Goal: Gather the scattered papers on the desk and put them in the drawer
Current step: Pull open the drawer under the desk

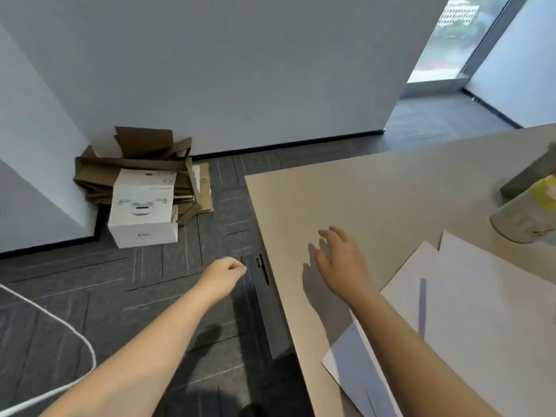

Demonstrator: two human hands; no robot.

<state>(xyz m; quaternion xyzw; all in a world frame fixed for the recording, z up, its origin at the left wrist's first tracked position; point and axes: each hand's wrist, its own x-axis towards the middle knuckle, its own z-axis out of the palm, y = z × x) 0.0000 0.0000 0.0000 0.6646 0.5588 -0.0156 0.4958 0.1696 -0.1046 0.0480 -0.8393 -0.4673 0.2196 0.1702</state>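
Head view: papers (pixel 469 299) lie just right of open right hand (pixel 340 260); left hand (pixel 224 273) fisted.

We see white papers (pixel 469 299) on a beige desk (pixel 361 191), and at ten o'clock brown cardboard (pixel 138 158) on dark grey striped carpet (pixel 120 284).

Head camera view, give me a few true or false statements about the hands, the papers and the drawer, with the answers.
1. The right hand is over the desk with fingers spread. True.
2. The left hand holds a stack of papers. False: it holds no papers and is loosely closed near the drawer handle.
3. The papers lie on the desk. True.
4. The white box sits on the desk. False: it is on the floor, against flattened cardboard.
5. The drawer is pulled wide open. False: it looks shut.
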